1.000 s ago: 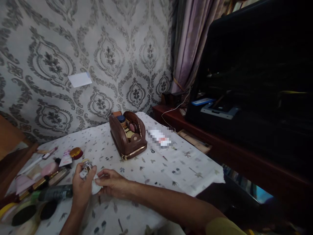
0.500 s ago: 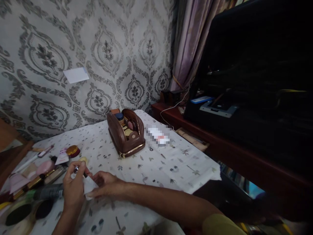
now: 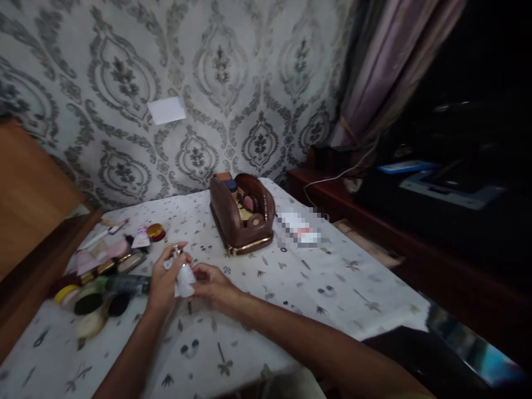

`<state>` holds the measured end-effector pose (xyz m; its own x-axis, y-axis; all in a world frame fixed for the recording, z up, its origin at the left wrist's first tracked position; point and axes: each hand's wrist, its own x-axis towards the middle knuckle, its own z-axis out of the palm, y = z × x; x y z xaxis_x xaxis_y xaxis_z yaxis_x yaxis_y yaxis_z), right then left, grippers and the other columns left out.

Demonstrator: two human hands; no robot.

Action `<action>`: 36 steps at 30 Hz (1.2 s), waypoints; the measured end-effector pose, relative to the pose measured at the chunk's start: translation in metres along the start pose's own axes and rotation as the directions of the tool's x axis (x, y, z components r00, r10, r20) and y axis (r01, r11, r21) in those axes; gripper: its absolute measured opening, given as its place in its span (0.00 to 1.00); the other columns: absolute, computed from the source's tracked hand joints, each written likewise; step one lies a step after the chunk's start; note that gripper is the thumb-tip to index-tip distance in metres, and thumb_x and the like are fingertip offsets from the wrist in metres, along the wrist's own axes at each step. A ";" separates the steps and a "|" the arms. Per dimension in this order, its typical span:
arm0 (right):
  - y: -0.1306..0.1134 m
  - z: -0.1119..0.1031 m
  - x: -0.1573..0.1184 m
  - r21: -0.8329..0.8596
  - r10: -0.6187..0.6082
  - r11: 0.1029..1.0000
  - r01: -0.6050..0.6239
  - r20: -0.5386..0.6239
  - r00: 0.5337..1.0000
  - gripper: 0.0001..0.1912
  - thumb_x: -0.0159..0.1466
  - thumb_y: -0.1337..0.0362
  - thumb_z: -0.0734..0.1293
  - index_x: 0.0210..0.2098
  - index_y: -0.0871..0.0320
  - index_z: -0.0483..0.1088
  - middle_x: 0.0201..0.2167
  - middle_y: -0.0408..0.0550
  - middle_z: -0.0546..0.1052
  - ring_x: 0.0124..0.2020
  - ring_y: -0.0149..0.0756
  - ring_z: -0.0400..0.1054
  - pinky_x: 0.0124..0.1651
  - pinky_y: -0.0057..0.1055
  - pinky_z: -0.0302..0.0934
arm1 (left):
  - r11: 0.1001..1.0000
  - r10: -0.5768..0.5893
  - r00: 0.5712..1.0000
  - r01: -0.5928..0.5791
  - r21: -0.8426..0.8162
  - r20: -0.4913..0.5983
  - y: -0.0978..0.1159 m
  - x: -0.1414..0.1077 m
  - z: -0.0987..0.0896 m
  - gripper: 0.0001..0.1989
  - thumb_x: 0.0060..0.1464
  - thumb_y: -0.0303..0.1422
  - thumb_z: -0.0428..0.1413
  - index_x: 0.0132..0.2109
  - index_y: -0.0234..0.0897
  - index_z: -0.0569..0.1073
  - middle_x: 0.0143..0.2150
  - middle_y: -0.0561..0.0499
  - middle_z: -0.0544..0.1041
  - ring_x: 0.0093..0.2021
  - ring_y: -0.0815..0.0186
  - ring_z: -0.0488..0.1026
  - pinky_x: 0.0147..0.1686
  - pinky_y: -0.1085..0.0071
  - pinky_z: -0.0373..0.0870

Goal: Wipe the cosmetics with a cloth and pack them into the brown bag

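Both of my hands are raised over the front left of the table. My left hand [image 3: 163, 280] is closed around a small item with a shiny silver part [image 3: 178, 249]; its kind is blurred and partly hidden by fingers. Against it lies a crumpled white tissue [image 3: 185, 281], which my right hand [image 3: 216, 287] pinches from the right side. Beyond my hands stands an open brown toiletry bag [image 3: 245, 241] with a gold zip, filled with several jars and compacts. A dark bottle [image 3: 128, 284] lies just left of my left hand.
Several cosmetics, including a gold-lidded jar [image 3: 155, 231], a pink item [image 3: 118, 248] and round dark-topped containers [image 3: 88, 303], crowd the table's left side. A blurred-out white item [image 3: 302, 228] lies right of the bag. A patterned cloth [image 3: 266, 310] covers the table. A dark cabinet [image 3: 366, 213] borders the right.
The view has swung left, so the bag, hands and cosmetics appear further right. My hands have stayed together on the small item and the tissue, whose angle has changed a little.
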<state>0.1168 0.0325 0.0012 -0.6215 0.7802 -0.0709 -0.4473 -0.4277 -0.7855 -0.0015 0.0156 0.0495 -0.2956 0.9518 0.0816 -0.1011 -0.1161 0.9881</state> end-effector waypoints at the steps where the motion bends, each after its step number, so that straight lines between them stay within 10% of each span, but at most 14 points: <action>1: -0.001 0.000 0.000 0.010 -0.001 1.000 0.001 0.014 1.000 0.27 0.36 0.58 0.82 0.31 0.60 0.69 0.28 0.39 0.73 0.28 0.29 0.67 0.30 0.27 0.62 | 1.000 0.017 1.000 -0.017 0.002 0.006 -0.001 0.000 -0.001 0.25 0.44 0.43 0.65 0.48 0.38 0.71 0.30 0.55 0.73 0.24 0.72 0.68 0.21 0.79 0.64; 18: -0.010 0.003 -0.004 0.056 0.054 0.997 -0.061 0.107 0.993 0.22 0.48 0.55 0.79 0.36 0.63 0.74 0.29 0.45 0.77 0.29 0.30 0.72 0.32 0.26 0.64 | 0.995 0.070 0.997 -0.071 0.066 0.024 0.001 -0.002 -0.004 0.22 0.50 0.43 0.62 0.50 0.37 0.72 0.31 0.54 0.72 0.25 0.71 0.69 0.25 0.77 0.65; 28: -0.011 0.006 -0.008 0.090 0.096 0.990 -0.112 0.167 0.981 0.29 0.44 0.54 0.80 0.36 0.59 0.65 0.28 0.42 0.77 0.26 0.33 0.76 0.30 0.24 0.64 | 0.986 0.121 0.981 -0.101 0.135 -0.149 -0.004 -0.003 -0.002 0.25 0.52 0.58 0.53 0.39 0.39 0.71 0.26 0.56 0.71 0.23 0.70 0.66 0.23 0.75 0.63; 36: -0.019 0.003 -0.006 0.183 0.082 0.978 -0.104 0.125 0.989 0.24 0.50 0.55 0.78 0.38 0.61 0.68 0.29 0.45 0.78 0.29 0.33 0.77 0.30 0.22 0.65 | 0.962 -0.130 0.894 0.010 -0.272 -0.429 -0.013 0.008 0.000 0.26 0.52 0.59 0.52 0.41 0.40 0.70 0.32 0.55 0.76 0.31 0.67 0.74 0.31 0.73 0.68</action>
<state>0.1277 0.0344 0.0182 -0.7316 0.6793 -0.0572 -0.4904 -0.5828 -0.6480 -0.0028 0.0245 0.0368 -0.6583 0.7445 -0.1113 -0.3581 -0.1797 0.9162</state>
